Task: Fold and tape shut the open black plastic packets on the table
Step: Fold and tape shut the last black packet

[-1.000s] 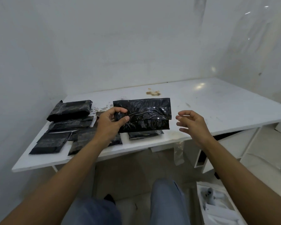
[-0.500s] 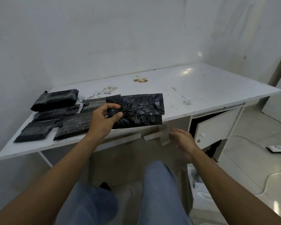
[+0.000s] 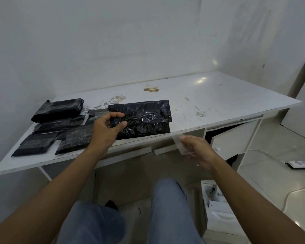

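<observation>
Left hand (image 3: 105, 132) is gripping the packet (image 3: 146, 118) lying at the table's (image 3: 218, 95) front edge, while right hand (image 3: 199, 150), well apart, is pinching a clear tape strip (image 3: 177, 142) just below that edge.

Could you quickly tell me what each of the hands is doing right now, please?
The left hand grips the folded black packet at its left end.
The right hand pinches a strip of clear tape.
</observation>
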